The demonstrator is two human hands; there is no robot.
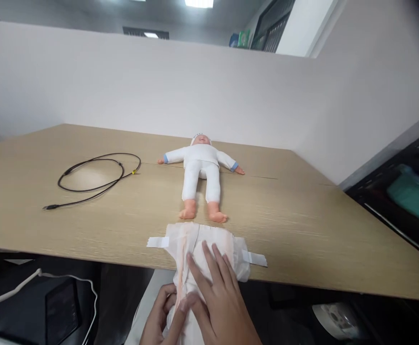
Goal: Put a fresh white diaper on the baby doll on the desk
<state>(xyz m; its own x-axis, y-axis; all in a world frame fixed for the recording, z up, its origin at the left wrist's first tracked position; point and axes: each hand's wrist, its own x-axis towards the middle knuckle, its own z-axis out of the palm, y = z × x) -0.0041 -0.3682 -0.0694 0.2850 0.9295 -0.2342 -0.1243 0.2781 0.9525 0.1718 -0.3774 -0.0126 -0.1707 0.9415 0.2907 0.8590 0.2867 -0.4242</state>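
Note:
An unfolded white diaper lies over the table's front edge, its lower part hanging down toward me. Its two side tabs stretch outward, left and right, on the tabletop. My left hand is closed on the diaper's lower left edge, with the thumb on top and the fingers curled. Flat on the diaper's inner face rests my right hand, its fingers outstretched and pointing away from me. Just beyond the diaper, a baby doll in a white suit with blue cuffs lies on its back, arms spread, feet toward me.
On the left of the wooden table lies a coiled black cable with a yellow tag. A pale partition stands behind. Below the table at left are a dark tablet-like device and a white cord. A dark rack is at right.

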